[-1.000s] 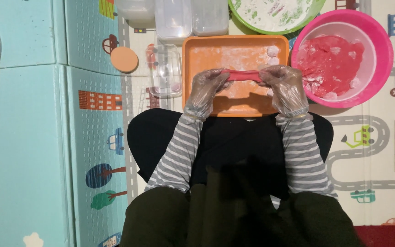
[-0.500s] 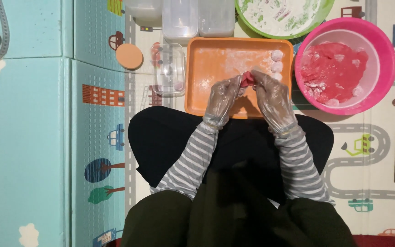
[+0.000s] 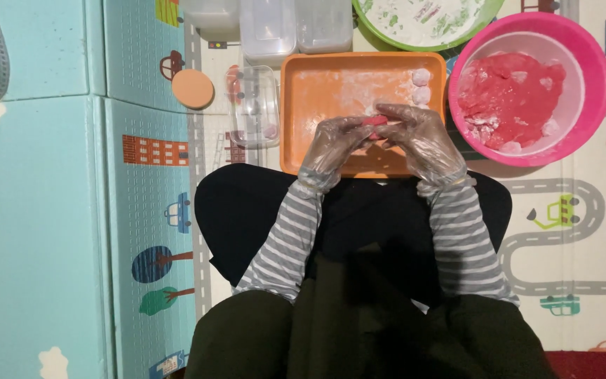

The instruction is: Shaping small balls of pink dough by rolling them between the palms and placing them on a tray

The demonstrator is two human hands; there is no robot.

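Hands closed in; red dough piece (image 3: pixel 375 121) pinched between left hand (image 3: pixel 333 144), right hand (image 3: pixel 419 140), apparently.

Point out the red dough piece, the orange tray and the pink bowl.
red dough piece (image 3: pixel 375 121), head view, its visible middle between the fingers.
orange tray (image 3: pixel 331 91), head view, bare floured floor.
pink bowl (image 3: pixel 595 63), head view, right rim.

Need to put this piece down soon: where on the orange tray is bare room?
The orange tray is bare on its left half and floury middle. Its right edge holds two dough balls; the near edge is crowded by both hands, left hand and right hand.
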